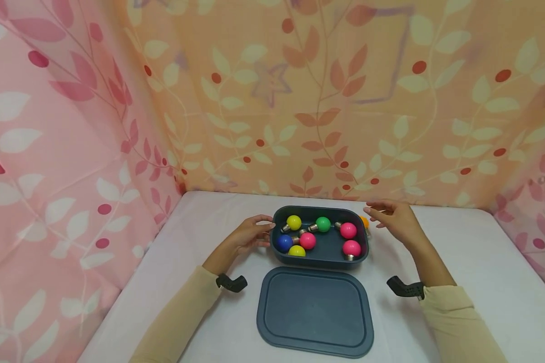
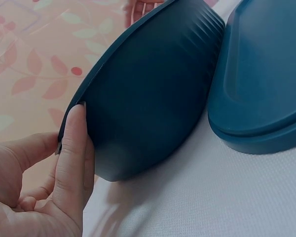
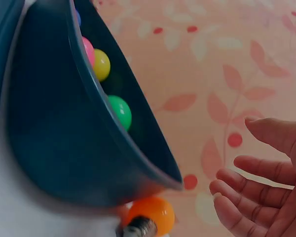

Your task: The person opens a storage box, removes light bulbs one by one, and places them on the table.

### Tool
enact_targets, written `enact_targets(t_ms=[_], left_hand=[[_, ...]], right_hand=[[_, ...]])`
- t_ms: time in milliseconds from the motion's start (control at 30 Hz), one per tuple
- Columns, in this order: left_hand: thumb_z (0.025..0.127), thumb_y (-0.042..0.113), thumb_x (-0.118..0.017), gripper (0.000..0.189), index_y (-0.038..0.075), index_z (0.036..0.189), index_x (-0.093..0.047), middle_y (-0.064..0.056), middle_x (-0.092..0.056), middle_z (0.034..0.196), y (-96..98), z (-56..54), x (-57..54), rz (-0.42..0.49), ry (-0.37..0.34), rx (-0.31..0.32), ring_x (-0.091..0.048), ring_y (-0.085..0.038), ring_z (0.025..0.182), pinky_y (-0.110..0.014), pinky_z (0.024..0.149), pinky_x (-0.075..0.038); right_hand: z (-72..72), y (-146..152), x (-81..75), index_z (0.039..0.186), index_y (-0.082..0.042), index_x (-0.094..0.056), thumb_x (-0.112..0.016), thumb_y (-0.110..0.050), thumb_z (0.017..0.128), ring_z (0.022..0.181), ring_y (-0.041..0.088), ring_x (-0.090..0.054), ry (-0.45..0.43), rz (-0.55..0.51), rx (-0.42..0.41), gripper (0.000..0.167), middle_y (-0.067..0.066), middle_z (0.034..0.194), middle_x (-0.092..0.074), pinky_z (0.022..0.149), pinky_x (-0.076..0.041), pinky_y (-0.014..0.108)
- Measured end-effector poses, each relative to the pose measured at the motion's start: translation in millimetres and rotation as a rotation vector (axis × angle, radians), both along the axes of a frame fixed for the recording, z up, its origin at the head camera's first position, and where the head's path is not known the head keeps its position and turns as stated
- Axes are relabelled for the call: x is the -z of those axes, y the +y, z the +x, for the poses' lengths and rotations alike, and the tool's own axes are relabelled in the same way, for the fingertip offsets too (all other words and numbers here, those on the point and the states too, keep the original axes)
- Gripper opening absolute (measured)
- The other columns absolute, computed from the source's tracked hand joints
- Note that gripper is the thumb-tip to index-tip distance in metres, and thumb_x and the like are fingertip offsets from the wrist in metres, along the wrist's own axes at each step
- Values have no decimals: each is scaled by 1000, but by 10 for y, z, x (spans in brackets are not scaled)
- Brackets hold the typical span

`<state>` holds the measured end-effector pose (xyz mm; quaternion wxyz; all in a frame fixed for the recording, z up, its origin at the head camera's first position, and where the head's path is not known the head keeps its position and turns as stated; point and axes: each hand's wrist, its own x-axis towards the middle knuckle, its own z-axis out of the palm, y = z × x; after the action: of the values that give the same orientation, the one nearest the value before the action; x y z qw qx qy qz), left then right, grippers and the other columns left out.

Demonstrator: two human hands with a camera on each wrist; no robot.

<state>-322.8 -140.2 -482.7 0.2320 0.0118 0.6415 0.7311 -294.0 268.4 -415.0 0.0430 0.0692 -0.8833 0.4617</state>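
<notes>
White table: box, long axis sideways

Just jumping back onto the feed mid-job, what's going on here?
A person's left hand grips the rim of a dark blue-grey container at its left end. Yellow, green, blue and pink bulbs lie inside it. The right hand is empty, fingers apart from the container, near its right end. An orange bulb sits just outside that end. The lid is off, lying flat on the person's side of the container.
</notes>
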Motion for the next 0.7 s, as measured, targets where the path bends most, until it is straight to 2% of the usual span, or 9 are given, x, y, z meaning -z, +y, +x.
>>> enact_targets(t_ms=[200, 367, 533, 700], left_hand=[[101, 11, -63, 36, 2, 135, -51, -4, -64, 81, 2, 3, 11, 5, 5, -2, -62, -13, 66, -25, 56, -61], [102, 11, -63, 35, 3, 134, -51, -4, -65, 86, -3, 1, 22, 5, 9, -2, -61, -12, 65, -25, 56, -61], [101, 12, -63, 36, 3, 134, -51, -4, -65, 85, -9, -11, 34, 2, 4, 1, -62, -13, 65, -25, 57, -61], [101, 13, -64, 36, 4, 134, -51, -5, -65, 84, -13, -17, 29, -13, 2, 2, -62, -14, 66, -25, 57, -61]], right_hand=[[53, -266, -46, 128, -2, -66, -71, -41, 96, 99, 40, -68, -11, -14, -87, 51, 20, 117, -70, 74, -63, 37], [81, -499, -60, 128, -3, -67, -73, -40, 94, 97, 35, -69, -34, 15, -131, 51, 16, 116, -71, 76, -63, 45], [70, -722, -40, 126, -2, -69, -75, -33, 94, 96, 27, -70, -14, 80, -180, 45, 12, 110, -73, 80, -62, 38], [22, -931, 23, 122, -1, -71, -76, -29, 93, 88, 23, -70, 5, 133, -225, 41, 8, 102, -73, 70, -61, 31]])
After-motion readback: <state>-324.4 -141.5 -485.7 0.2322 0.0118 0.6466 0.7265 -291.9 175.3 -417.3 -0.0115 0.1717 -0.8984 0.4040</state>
